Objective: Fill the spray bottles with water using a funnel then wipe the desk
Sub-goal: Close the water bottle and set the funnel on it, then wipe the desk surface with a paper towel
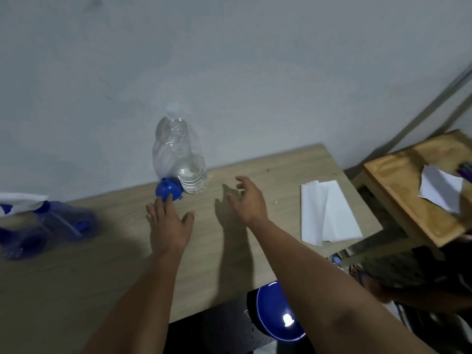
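Fingers of left hand [169, 223] spread, touching blue funnel [169, 192] mid-frame; right hand [249, 200] spread, empty. Likely fetching funnel; next grip it.

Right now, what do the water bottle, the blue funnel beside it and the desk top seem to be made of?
Water bottle: thin clear plastic, glossy; the wall shows through it and its sides look ribbed and crumpled.
Blue funnel: opaque moulded plastic, smooth with a slight sheen, by its even colour.
Desk top: pale wood-look board, matte; faint grain lines suggest laminate rather than solid wood, though that is uncertain.
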